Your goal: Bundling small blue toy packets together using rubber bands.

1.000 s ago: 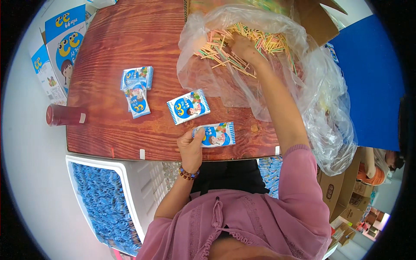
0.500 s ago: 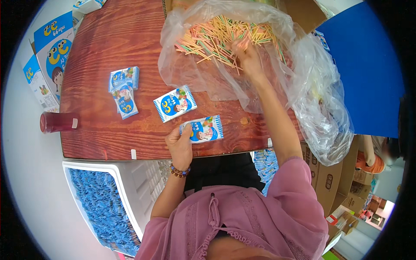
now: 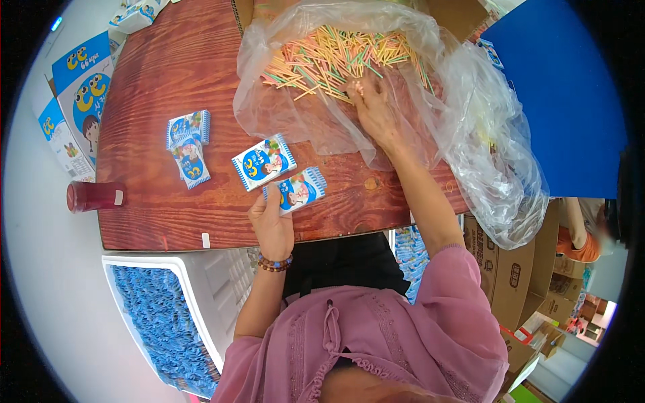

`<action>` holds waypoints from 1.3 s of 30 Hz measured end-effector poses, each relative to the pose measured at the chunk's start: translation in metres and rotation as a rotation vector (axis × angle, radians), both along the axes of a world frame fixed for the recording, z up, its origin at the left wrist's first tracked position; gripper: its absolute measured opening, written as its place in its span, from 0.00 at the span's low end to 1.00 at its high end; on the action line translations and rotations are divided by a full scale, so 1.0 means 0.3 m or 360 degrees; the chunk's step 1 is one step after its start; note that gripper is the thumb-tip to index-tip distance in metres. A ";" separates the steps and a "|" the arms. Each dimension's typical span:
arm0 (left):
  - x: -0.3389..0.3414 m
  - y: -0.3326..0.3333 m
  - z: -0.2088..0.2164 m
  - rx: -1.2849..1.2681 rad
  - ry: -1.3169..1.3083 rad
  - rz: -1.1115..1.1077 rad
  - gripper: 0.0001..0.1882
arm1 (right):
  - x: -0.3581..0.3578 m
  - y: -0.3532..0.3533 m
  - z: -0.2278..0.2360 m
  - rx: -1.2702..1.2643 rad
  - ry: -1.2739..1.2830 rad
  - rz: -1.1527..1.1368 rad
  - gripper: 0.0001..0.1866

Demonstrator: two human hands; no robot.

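My left hand [image 3: 273, 225] pinches a small blue-and-white packet [image 3: 301, 191] by its left end, just above the table's near edge. Another packet [image 3: 264, 162] of the same kind lies flat beyond it, close to the held one. My right hand [image 3: 373, 114] is at the near side of a heap of thin pink, yellow and green candy sticks [image 3: 336, 57]. Its fingers are closed around a small bunch of candy sticks [image 3: 358, 87], whose pale ends show at the fingertips. The heap lies on a spread clear plastic bag [image 3: 302, 124].
Several packets [image 3: 189, 154] overlap on the left of the wooden table [image 3: 148, 87]. A red-lidded jar [image 3: 95, 196] lies at the left edge, near printed boxes [image 3: 84, 101]. Below stands a white crate [image 3: 185, 269] full of blue packets. Cardboard boxes [image 3: 507, 269] and a blue panel [image 3: 557, 94] are right.
My right hand has drawn back toward me and slightly left with its sticks. The left hand and its packet have shifted left, nearer the lying packet, and the packet has tilted.
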State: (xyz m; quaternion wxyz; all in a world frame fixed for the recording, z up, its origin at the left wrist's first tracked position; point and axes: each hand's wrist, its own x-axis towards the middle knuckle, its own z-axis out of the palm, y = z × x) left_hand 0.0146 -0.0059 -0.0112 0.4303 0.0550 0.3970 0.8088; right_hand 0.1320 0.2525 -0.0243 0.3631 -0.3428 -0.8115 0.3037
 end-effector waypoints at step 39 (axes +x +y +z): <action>-0.006 0.210 0.007 0.0552 -0.0596 -0.0116 0.16 | -0.115 -0.439 0.282 -0.0775 0.0939 0.0715 0.24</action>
